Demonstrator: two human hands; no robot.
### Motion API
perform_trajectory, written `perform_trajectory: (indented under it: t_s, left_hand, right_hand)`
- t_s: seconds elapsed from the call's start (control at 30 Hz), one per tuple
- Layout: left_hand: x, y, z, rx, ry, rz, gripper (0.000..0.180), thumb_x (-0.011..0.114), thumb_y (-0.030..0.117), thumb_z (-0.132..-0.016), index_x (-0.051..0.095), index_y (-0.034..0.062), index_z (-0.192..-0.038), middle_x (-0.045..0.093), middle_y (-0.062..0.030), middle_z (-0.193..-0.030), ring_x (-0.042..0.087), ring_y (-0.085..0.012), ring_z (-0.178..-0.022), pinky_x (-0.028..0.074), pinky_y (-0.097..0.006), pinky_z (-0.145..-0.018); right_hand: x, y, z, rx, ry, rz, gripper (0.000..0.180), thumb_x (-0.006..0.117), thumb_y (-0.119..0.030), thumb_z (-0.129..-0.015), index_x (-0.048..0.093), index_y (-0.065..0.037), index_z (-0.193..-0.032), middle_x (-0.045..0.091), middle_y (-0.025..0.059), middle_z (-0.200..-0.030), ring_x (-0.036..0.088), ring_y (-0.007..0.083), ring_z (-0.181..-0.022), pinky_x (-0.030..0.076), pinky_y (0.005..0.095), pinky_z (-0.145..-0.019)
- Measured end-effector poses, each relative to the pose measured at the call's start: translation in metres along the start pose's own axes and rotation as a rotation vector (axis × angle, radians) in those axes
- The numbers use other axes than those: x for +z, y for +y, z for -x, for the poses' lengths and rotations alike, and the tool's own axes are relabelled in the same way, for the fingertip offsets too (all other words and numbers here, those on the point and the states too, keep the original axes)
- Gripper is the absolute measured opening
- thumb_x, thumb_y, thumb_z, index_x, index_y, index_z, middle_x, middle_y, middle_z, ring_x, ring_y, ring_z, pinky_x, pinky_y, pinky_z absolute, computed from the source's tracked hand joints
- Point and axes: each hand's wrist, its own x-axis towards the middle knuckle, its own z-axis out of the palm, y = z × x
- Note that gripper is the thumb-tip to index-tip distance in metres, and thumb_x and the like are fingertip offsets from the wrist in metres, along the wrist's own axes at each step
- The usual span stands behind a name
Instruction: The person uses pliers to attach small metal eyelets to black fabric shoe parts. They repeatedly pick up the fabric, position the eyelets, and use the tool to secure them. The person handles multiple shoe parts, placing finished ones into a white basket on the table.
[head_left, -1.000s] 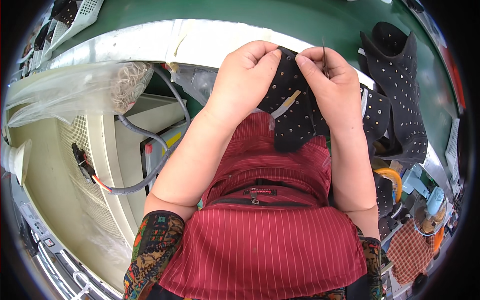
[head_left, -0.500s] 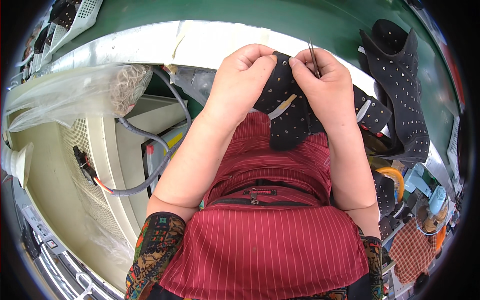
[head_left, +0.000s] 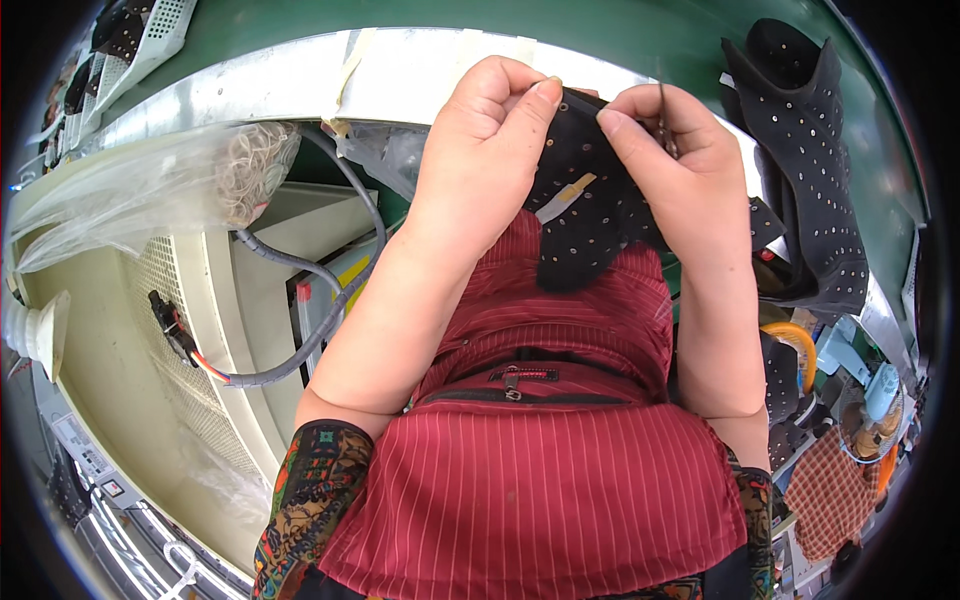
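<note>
A black fabric piece dotted with small shiny metal studs hangs over my lap, its upper edge stretched between both hands. My left hand pinches the top left corner between thumb and fingers. My right hand is closed on the same edge a little to the right, thumb in front. Tucked in the curled right fingers is a thin pointed metal tool, tip upward; its exact kind is unclear. A white and yellow strip lies across the studded cloth.
More studded black fabric rests on the green table at right. A metal edge borders it. At left are a clear plastic bag with pale rings, a looped grey cable and a beige trough. An orange ring sits lower right.
Both hands have risen slightly, and my right hand has moved to the right, away from the left. The fabric's top edge between them is now more widely spread.
</note>
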Motion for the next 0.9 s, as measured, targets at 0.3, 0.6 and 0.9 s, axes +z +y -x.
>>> perform_trajectory:
  t_s: [0.3,0.6,0.9]
  left_hand:
    - [0.005,0.032,0.019,-0.014,0.002,0.049,0.011,0.053,0.014,-0.094,0.055,0.0029,-0.096,0.057,0.0009,-0.079,0.05,-0.002,-0.069,0.041,-0.017,-0.06]
    - [0.001,0.04,0.034,0.046,-0.001,0.037,0.011,0.053,0.014,-0.094,0.054,0.0033,-0.093,0.057,0.0016,-0.078,0.049,-0.0015,-0.069,0.04,-0.017,-0.06]
    - [0.005,0.058,0.056,0.065,-0.014,0.033,0.01,0.052,0.014,-0.094,0.054,0.0038,-0.094,0.057,0.0024,-0.077,0.049,-0.0012,-0.068,0.041,-0.017,-0.059]
  right_hand:
    - [-0.016,-0.018,0.015,-0.025,-0.012,-0.002,0.012,0.067,-0.012,-0.082,0.062,-0.001,-0.083,0.056,-0.0041,-0.067,0.047,0.0015,-0.062,0.038,0.0185,-0.055]
    - [-0.022,-0.029,0.031,-0.648,0.023,0.436,0.018,0.07,-0.001,-0.068,0.064,-0.004,-0.085,0.052,0.0032,-0.065,0.052,0.0147,-0.055,0.04,0.0236,-0.05]
    - [-0.033,-0.026,0.034,-1.129,0.101,0.589,0.028,0.064,-0.005,-0.058,0.067,-0.003,-0.086,0.054,0.0052,-0.067,0.054,0.0182,-0.056,0.041,0.0285,-0.046]
